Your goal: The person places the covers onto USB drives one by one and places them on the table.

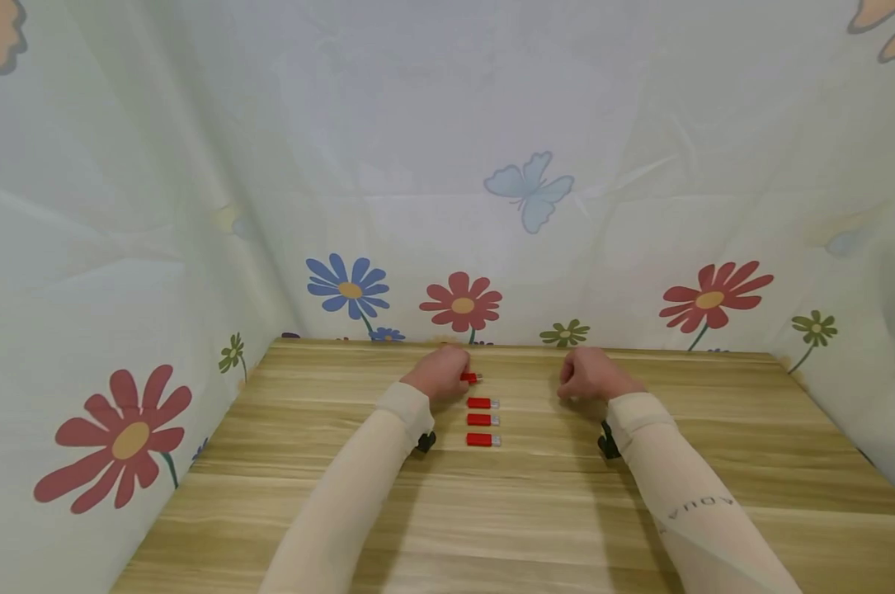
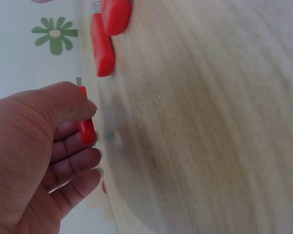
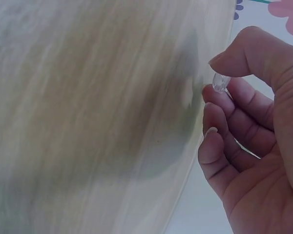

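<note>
Between thumb and fingers, my left hand [image 1: 441, 371] pinches a red USB stick [image 2: 87, 130] just above the table. Its metal plug [image 1: 479, 377] is bare and points right. Toward the right, my right hand [image 1: 594, 375] holds a small clear cap [image 3: 219, 84] between thumb and index finger; the head view hides this cap. Three more red USB sticks lie in a column near my left hand: a far one [image 1: 480, 403], a middle one [image 1: 479, 420] and a near one [image 1: 480, 440]. Their plug ends also point right.
The wood-grain table [image 1: 492, 528] carries all of this. A white sheet [image 1: 432, 148] printed with flowers and butterflies hangs behind the table's far edge and along both sides. Dark wrist straps [image 1: 608, 441] sit below the sleeve cuffs.
</note>
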`<state>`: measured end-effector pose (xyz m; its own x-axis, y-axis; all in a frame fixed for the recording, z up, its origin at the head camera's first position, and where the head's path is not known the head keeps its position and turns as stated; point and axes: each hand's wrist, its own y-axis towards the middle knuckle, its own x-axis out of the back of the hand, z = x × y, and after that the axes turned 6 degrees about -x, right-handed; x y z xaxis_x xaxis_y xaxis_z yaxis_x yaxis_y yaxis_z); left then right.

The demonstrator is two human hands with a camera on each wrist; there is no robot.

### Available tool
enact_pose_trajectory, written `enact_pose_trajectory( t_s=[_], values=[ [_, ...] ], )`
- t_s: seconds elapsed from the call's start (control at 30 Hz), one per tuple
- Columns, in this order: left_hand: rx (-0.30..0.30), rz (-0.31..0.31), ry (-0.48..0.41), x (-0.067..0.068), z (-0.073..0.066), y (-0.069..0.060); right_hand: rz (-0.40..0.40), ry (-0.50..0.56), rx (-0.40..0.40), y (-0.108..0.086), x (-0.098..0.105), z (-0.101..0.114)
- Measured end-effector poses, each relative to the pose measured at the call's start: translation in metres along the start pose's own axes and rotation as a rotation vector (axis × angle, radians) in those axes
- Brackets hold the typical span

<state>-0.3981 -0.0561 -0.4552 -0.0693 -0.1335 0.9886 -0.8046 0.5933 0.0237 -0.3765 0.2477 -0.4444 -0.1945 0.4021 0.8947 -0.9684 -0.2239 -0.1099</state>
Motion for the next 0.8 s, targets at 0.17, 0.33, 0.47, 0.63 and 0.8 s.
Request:
enact_pose_trajectory(
  t_s=[0.17,0.33,0.47,0.63,0.8],
  values=[
    [-0.013,-0.022,-0.041,0.005,0.001,-0.006,-0.038,-0.006,0.040,-0.002,0.000,0.002],
    [-0.016,-0.052,-0.126,0.013,-0.001,-0.011,-0.066,-0.006,0.082,-0.007,0.003,0.006],
    [-0.040,-0.043,-0.105,0.018,-0.005,-0.015,-0.053,0.020,0.107,-0.012,0.006,0.010],
    [-0.059,-0.044,-0.067,0.018,-0.009,-0.019,-0.060,0.051,0.149,-0.017,0.005,0.013],
    [-0.105,-0.060,-0.041,0.020,-0.014,-0.027,-0.063,0.089,0.187,-0.024,0.003,0.021]
  ],
)
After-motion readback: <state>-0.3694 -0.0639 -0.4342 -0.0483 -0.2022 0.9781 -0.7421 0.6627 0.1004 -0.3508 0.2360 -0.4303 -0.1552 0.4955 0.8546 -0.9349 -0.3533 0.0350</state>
